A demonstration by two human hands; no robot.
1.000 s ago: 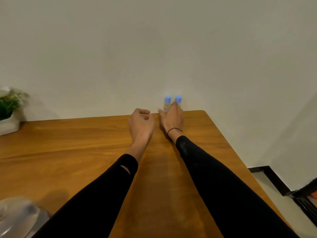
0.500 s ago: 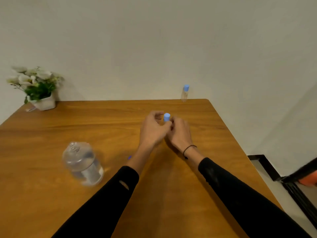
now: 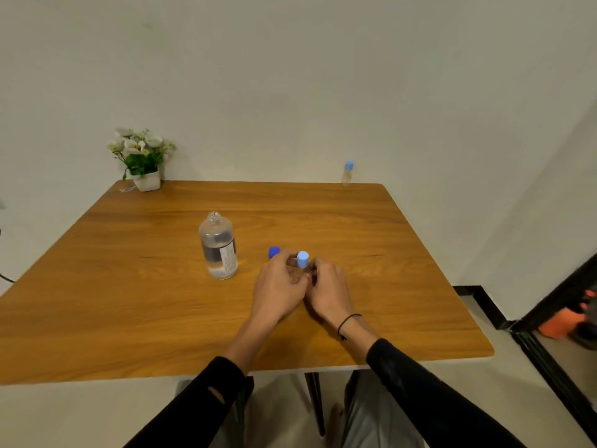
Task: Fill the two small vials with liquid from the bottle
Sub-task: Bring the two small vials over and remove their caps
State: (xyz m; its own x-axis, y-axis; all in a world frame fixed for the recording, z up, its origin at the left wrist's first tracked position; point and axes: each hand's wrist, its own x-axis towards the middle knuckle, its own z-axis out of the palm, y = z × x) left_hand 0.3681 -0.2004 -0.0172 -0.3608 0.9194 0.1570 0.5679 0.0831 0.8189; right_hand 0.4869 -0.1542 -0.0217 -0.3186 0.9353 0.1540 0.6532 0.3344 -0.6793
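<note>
A small vial with a light blue cap [image 3: 302,259] stands at the middle of the wooden table [image 3: 129,302]. My left hand [image 3: 277,287] and my right hand [image 3: 328,291] both close around its body, which the fingers hide. The second small vial [image 3: 347,173], capped in light blue, stands alone at the table's far right edge by the wall. An uncapped clear bottle [image 3: 219,246], about half full of clear liquid, stands left of my hands. Its dark blue cap [image 3: 274,252] lies on the table just beyond my left hand.
A white pot of white flowers [image 3: 142,160] sits at the far left corner. The wall runs right behind the table. A black and orange object [image 3: 575,315] is on the floor to the right.
One vial was taken from the far edge and brought to the table's middle, held between both hands. The view tilted down and back, bringing the bottle and flower pot into sight.
</note>
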